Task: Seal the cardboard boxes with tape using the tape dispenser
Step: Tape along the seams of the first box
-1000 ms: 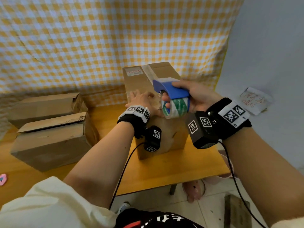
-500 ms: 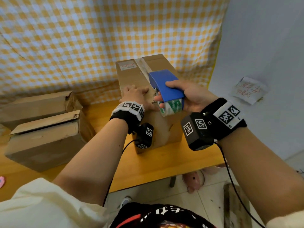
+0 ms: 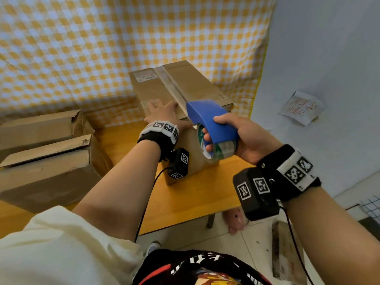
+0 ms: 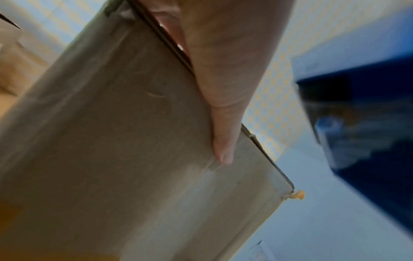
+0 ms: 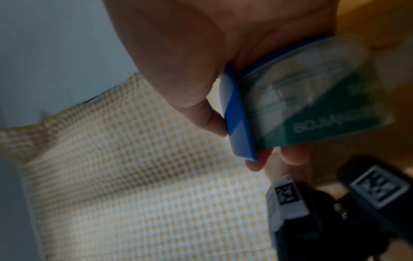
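Blue dispenser (image 3: 211, 122) sits clenched in our right hand (image 3: 246, 134), just above the box's (image 3: 181, 87) near edge. Our left hand (image 3: 162, 114) lies flat, fingers relaxed, on the box top. Box stands on the surface (image 3: 185, 200).

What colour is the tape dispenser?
The tape dispenser is blue, clearest in the head view.

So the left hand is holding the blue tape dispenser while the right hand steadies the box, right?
Not quite: the hands are swapped. The head view shows the right hand gripping the blue tape dispenser, while the left hand rests on the box.
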